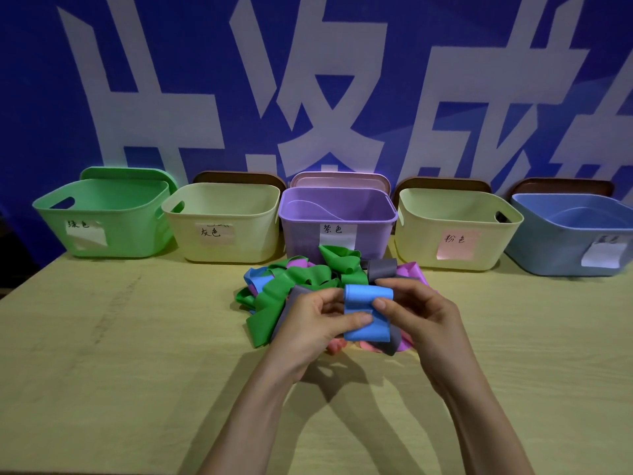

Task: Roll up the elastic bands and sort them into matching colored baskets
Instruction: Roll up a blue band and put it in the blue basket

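I pinch a half-rolled blue stretchy band (367,311) with my left hand (313,329) and my right hand (419,318), over the messy pile of colored bands (294,286) on the wooden counter (137,354).

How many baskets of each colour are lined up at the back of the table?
Green plastic basket: 1
Pale yellow plastic baskets: 2
Purple plastic basket: 1
Blue plastic basket: 1
Total: 5 baskets
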`<state>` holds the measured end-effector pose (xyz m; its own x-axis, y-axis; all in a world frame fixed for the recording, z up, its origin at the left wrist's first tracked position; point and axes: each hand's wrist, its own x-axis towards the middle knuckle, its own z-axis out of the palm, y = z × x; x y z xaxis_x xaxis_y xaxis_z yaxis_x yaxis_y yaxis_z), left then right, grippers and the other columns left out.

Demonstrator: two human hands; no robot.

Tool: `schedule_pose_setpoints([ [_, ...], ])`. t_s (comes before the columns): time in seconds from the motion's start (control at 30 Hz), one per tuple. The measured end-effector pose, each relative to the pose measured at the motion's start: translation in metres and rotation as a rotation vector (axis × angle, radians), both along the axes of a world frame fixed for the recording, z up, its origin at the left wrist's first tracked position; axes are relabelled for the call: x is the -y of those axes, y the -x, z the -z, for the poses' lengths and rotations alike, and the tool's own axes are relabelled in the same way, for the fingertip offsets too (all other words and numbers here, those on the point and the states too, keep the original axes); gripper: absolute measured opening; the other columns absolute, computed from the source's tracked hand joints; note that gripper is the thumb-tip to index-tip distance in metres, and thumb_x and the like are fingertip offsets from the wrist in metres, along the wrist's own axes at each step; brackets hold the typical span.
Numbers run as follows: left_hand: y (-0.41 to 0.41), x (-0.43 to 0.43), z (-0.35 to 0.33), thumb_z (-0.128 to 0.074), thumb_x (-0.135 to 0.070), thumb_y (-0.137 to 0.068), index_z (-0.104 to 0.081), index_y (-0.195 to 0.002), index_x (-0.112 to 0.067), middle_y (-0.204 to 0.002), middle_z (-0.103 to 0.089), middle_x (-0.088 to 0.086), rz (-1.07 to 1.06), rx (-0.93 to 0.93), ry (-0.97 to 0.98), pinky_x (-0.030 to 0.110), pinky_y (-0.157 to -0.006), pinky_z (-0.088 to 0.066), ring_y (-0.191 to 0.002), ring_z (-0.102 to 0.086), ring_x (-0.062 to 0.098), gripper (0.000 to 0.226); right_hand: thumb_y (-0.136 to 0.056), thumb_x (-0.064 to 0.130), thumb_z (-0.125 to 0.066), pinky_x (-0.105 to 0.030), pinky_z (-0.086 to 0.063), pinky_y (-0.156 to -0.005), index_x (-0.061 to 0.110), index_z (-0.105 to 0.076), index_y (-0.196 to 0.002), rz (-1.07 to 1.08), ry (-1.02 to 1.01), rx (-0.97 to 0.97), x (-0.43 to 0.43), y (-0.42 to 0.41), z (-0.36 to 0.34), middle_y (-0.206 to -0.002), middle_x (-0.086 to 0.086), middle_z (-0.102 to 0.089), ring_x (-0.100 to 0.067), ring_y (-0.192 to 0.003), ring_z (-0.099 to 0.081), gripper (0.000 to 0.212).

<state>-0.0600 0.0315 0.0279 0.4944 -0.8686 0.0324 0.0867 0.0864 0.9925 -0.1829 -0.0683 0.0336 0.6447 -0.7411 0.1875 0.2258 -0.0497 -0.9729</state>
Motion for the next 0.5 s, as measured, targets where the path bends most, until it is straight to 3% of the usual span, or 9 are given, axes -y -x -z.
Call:
schedule_pose_setpoints([
  [0.1, 0.0024, -0.0003, -0.0035, -0.071, -0.004, -0.078, -0.068, -0.106, -0.003, -0.081, -0.071, 0.002, 0.009, -0.023, 0.023, 0.012, -0.052, -0.046, -0.063, -0.065, 0.005, 0.029, -0.071, 0.001, -0.073, -0.026, -0.057, -0.061, 0.012, -0.072, -0.094, 0.004, 0.048, -0.018, 0.0007, -0.0009, -0.0016, -0.09, -0.019, -0.069, -0.018, -0.08, -0.065, 0.025],
  [0.23, 0.0036, 0.0006, -0.0061, -0.063, -0.03, -0.08, -0.07, -0.099, -0.01, -0.078, -0.072, -0.001, -0.044, -0.042, 0.022, 0.014, -0.053, -0.047, -0.066, -0.066, 0.006, 0.028, -0.072, -0.009, -0.072, -0.029, -0.055, -0.06, 0.012, -0.072, -0.091, -0.006, 0.058, -0.03, -0.0016, -0.0023, -0.0015, -0.084, -0.016, -0.07, -0.018, -0.074, -0.064, 0.028],
  [0.37, 0.0024, 0.0014, -0.0044, -0.057, -0.013, -0.092, -0.068, -0.099, -0.005, -0.072, -0.07, -0.003, -0.051, -0.101, 0.047, 0.014, -0.053, -0.048, -0.063, -0.065, 0.005, 0.016, -0.071, -0.012, -0.072, -0.025, -0.053, -0.059, 0.014, -0.072, -0.086, 0.0, 0.062, -0.044, -0.0027, -0.0045, 0.0013, -0.078, -0.009, -0.07, -0.017, -0.071, -0.062, 0.03],
  [0.5, 0.0015, 0.001, -0.0009, -0.058, -0.008, -0.09, -0.068, -0.101, -0.004, -0.075, -0.072, -0.001, -0.061, -0.112, 0.074, 0.015, -0.056, -0.049, -0.066, -0.067, 0.007, 0.015, -0.076, -0.01, -0.069, -0.035, -0.051, -0.067, 0.014, -0.07, -0.091, -0.037, 0.045, -0.076, -0.0015, -0.0042, 0.0019, -0.082, -0.008, -0.071, -0.02, -0.074, -0.062, 0.028],
])
